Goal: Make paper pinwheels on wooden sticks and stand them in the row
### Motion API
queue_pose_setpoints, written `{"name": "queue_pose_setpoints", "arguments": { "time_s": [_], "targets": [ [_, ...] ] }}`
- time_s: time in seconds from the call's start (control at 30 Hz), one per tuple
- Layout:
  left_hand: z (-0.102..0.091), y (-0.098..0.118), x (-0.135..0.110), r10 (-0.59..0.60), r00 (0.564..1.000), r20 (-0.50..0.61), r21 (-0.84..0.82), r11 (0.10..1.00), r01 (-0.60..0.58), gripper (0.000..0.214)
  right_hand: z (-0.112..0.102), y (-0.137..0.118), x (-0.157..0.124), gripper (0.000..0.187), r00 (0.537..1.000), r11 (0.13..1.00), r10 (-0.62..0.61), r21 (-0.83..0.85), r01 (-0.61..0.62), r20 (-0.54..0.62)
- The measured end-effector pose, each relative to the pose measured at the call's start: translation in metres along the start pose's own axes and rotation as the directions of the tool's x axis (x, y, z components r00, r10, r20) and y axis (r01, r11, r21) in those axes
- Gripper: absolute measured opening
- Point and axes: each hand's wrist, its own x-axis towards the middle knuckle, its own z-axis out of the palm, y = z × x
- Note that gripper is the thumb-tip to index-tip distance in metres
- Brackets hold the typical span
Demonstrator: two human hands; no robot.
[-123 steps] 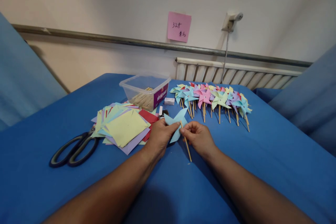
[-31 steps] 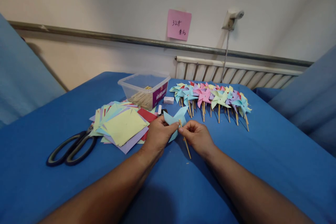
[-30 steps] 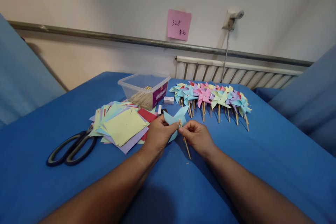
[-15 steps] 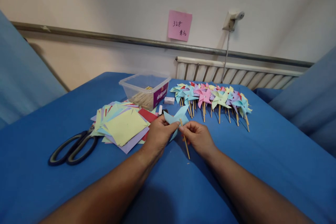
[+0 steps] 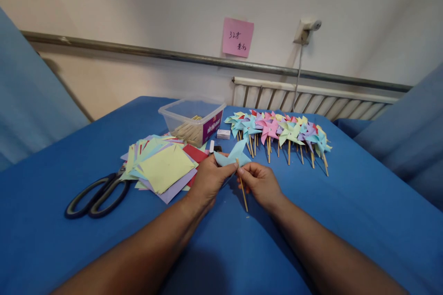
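A light blue paper pinwheel (image 5: 235, 154) is held above the blue cloth, its blades folded and pointing up and out. My left hand (image 5: 209, 177) is closed on its left side, thumb pressed near the centre. A thin wooden stick (image 5: 244, 193) slants down from the pinwheel's middle, its top end over the paper. My right hand (image 5: 261, 182) pinches the stick near its upper part, thumb and forefinger together. Part of the pinwheel's lower blade is hidden by my fingers.
Left lie coloured paper squares (image 5: 166, 168) and black-handled scissors (image 5: 97, 196). Behind stands a clear plastic box (image 5: 187, 122) of sticks, beside a small white box (image 5: 223, 134). Several finished pinwheels (image 5: 270, 129) are grouped at the back right on the blue cloth (image 5: 346, 221).
The stick has turned slightly more upright, its lower end shifting a little left. The pinwheel is tipped a bit differently; both hands keep their hold.
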Motion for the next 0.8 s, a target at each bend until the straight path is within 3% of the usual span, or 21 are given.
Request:
{"name": "queue_pose_setpoints", "arguments": {
  "time_s": [0.1, 0.4, 0.53, 0.8],
  "targets": [
    [-0.0018, -0.0013, 0.0017, 0.038, 0.997, 0.061, 0.021, 0.999, -0.040, 0.026, 0.0004, 0.0004, -0.0002, 0.034, 1.000, 1.000, -0.013, -0.012, 0.013, 0.016],
    [-0.0046, -0.0026, 0.0046, 0.066, 0.996, 0.057, 0.039, 0.997, -0.068, 0.023, 0.0035, -0.0010, -0.0025, 0.034, 0.999, 1.000, -0.023, 0.000, 0.023, 0.028],
    [-0.0034, -0.0010, 0.0051, 0.033, 0.999, 0.021, 0.011, 0.999, -0.033, 0.026, 0.0054, -0.0005, -0.0029, 0.032, 1.000, 1.000, -0.017, 0.024, 0.018, -0.013],
    [-0.0035, 0.0034, 0.0040, 0.032, 0.997, 0.070, -0.065, 0.998, -0.028, 0.023, 0.0048, -0.0038, -0.0027, 0.029, 0.996, 0.999, -0.045, 0.026, 0.047, -0.075]
  ]
}}
